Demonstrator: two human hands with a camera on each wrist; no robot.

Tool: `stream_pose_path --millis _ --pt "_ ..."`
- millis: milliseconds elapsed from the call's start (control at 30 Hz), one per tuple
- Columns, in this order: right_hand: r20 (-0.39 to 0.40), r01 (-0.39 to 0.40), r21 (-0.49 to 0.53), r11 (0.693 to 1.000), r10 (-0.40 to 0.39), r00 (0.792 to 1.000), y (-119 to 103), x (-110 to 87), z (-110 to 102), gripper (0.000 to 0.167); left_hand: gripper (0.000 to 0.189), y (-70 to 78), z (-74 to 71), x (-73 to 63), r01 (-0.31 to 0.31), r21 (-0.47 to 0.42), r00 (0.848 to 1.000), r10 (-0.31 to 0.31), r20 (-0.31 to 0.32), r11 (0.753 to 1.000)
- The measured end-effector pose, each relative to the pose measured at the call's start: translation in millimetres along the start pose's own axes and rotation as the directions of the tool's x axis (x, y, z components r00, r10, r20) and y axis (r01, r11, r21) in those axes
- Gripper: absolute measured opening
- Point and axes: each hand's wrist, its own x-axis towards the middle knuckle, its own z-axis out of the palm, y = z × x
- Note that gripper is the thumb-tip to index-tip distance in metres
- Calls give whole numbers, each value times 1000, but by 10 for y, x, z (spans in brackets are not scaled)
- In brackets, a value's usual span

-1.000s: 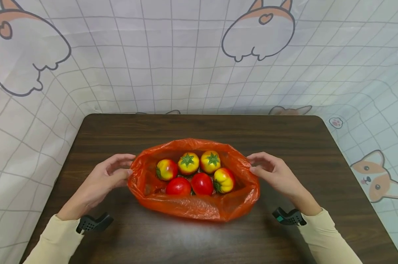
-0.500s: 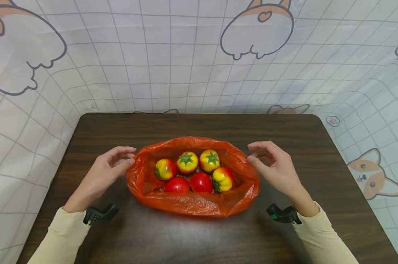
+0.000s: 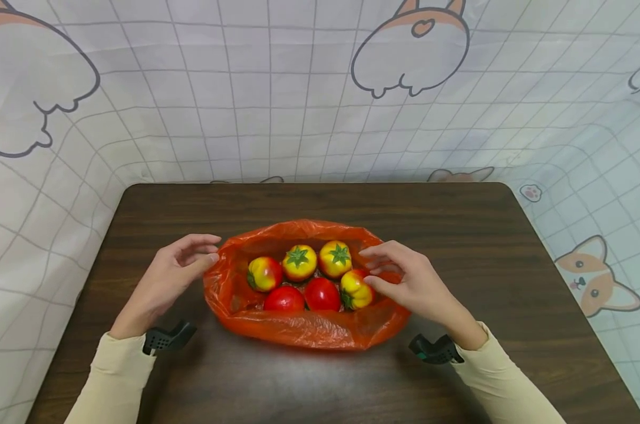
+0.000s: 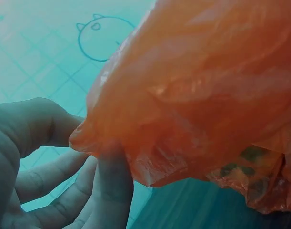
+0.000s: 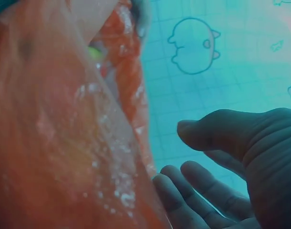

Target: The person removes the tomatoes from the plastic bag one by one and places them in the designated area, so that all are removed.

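Note:
A thin orange-red plastic bag (image 3: 309, 331) stands wide open on the dark wooden table. Inside lie several round fruits: yellow ones with green star-shaped leaves (image 3: 299, 262), red-and-yellow ones (image 3: 266, 274) and two red ones (image 3: 322, 294). My left hand (image 3: 163, 280) is at the bag's left edge; in the left wrist view, thumb and a finger (image 4: 114, 191) pinch a corner of the plastic. My right hand (image 3: 412, 282) hangs over the bag's right side, fingertips close by the right-hand red-and-yellow fruit (image 3: 358, 288). Its thumb (image 5: 197, 133) and fingers are apart, holding nothing.
The dark wooden table (image 3: 309, 200) has rounded far corners. White cloth (image 3: 277, 106) with a grid and cartoon dogs hangs behind and along both sides. A black band (image 3: 168, 337) sits on each wrist.
My right hand has left the bag's right edge and moved left over the bag. The left hand stays at the left edge. The fruits keep their places in the bag.

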Motion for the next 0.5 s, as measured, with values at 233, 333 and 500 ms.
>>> stream_pose_path --millis 233,333,500 --pt "73 -26 -68 997 31 997 120 33 61 50 46 -26 40 44 -21 -46 1000 21 9 999" --pt "92 -34 -80 996 41 995 162 42 80 53 45 -33 40 41 -17 -51 1000 17 0 999" --pt "113 -47 -80 996 56 992 207 49 114 53 49 -53 42 11 -4 -69 1000 3 -11 998"
